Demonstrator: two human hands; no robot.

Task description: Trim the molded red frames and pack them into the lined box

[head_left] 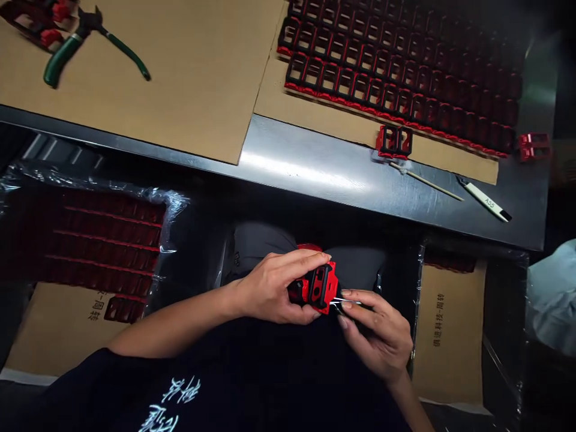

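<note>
Holding red-black part (318, 283) in left grip (269, 289), metal tool (338, 300) in right grip (382, 336) alongside. Probably light, stiff plastic tbh, best pinched by outer edges.

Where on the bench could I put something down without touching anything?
The brown cardboard sheet is bare right of the green-handled metal cutters. The shiny metal tabletop is bare between that sheet and the pair of red-and-black plastic frames. Crowded: the rows of matching frames beyond, and the area by the thin wooden stick and white tool marked A55.
</note>
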